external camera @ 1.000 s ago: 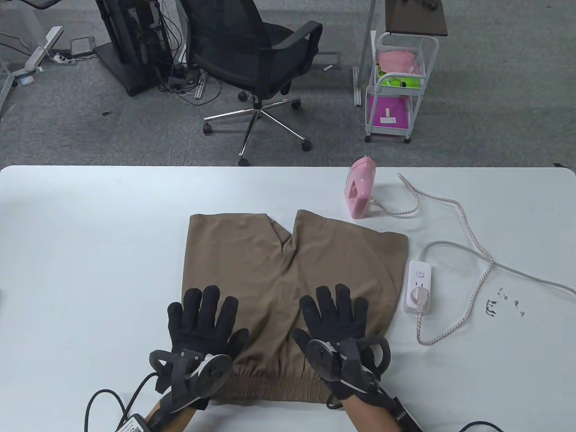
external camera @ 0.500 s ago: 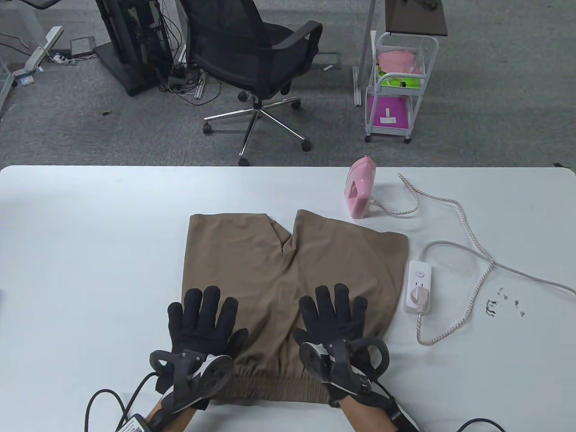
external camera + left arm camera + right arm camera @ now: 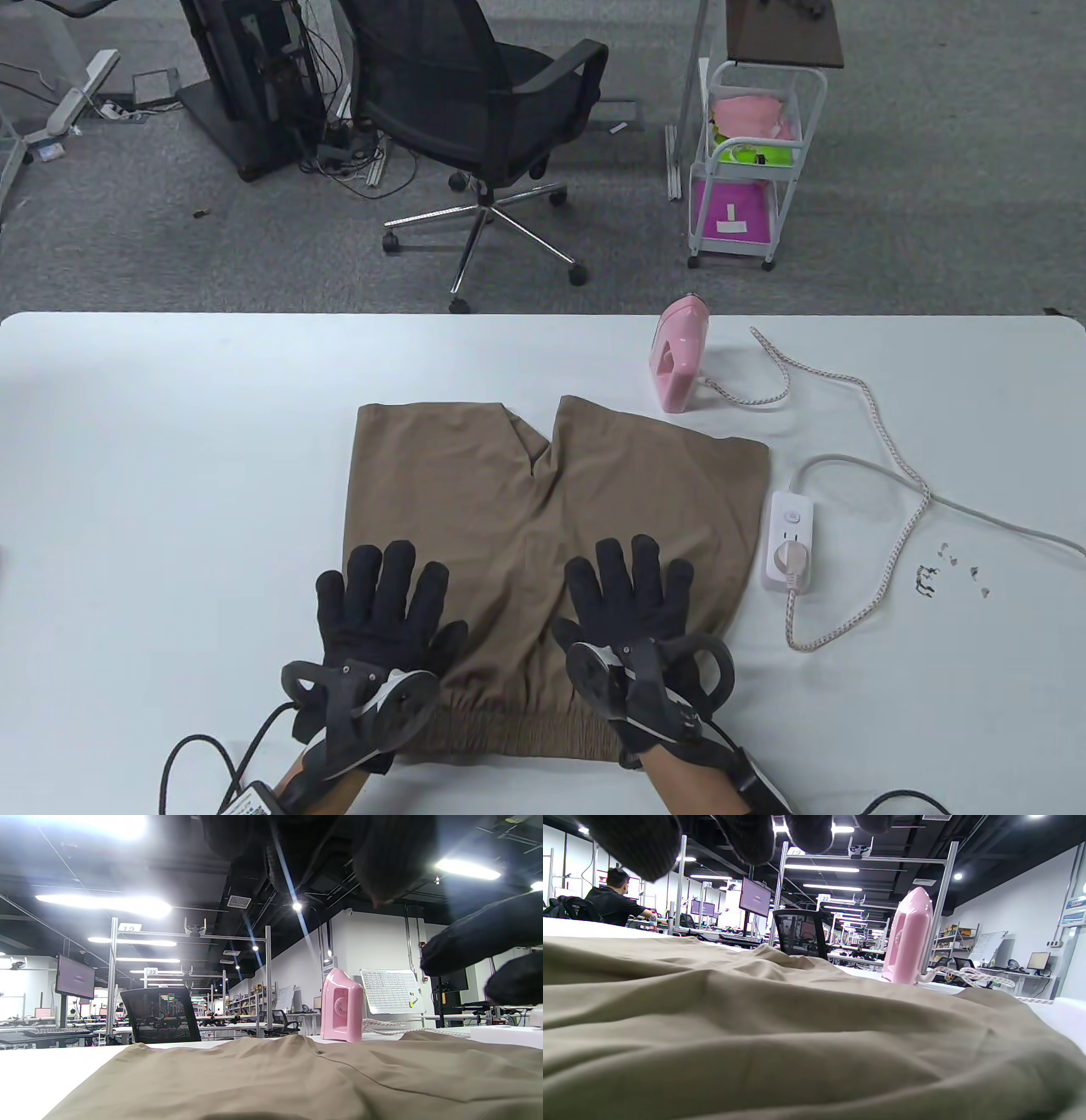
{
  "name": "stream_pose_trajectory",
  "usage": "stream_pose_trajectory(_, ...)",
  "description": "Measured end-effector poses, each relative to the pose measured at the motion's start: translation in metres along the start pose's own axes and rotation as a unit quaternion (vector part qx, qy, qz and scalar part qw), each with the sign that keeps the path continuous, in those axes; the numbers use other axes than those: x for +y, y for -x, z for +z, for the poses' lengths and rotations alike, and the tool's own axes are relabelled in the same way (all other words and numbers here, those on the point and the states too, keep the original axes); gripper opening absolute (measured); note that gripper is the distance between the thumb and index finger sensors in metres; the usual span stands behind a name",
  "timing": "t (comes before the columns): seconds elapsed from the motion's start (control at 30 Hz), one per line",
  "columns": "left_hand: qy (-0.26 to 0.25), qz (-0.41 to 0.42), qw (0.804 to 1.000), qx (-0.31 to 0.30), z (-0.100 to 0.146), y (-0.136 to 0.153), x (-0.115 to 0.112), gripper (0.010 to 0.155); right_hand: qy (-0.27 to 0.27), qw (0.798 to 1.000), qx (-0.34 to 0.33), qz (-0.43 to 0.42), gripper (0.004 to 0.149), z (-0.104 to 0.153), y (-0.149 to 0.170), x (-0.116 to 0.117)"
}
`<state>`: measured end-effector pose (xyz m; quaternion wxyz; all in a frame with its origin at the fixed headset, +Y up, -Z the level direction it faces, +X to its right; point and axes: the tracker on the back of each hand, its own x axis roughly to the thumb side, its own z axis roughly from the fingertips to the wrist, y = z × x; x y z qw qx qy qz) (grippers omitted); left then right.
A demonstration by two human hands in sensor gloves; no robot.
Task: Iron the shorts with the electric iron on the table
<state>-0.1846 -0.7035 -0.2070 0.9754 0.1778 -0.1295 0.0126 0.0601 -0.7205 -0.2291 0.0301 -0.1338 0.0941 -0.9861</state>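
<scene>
The white table (image 3: 170, 475) carries everything that the task needs. The tan shorts (image 3: 543, 509) are laid flat at the middle of the table, the elastic waistband close to the near edge and the two leg openings pointed toward the far edge. The cloth is spread out, yet soft ridges and a fold at the crotch are seen in the wrist views, so the smoothing is judged to be only partly done and no pressing is judged to have begun.

The left hand (image 3: 382, 598) is laid palm down on the left side of the shorts near the waistband, with the fingers released and spread, its outer fingers over the cloth's left edge. The right hand (image 3: 632, 594) is laid the same way on the right side, fingers spread and flat; nothing is grasped by either hand.

The pink electric iron (image 3: 679, 361) is stood upright on its heel near the far edge of the table, just beyond the right leg of the shorts and apart from both hands. Its braided cord (image 3: 882, 441) is run in a loop toward the right side and back to the white power strip (image 3: 791, 539), which lies just beside the right edge of the shorts, with a plug seated in it. Whether the strip is switched on cannot be told.

The taking up of the iron and every pass over the cloth are judged to be left.
</scene>
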Motion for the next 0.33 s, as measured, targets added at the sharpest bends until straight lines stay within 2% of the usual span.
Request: stream_pose_trajectory(0.33, -0.002, -0.002, 1.0, 0.002, 0.0002, 0.0011, 0.0007, 0.067, 0.002, 1.0, -0.002, -0.003, 0.068, -0.0002, -0.0001, 0.0002)
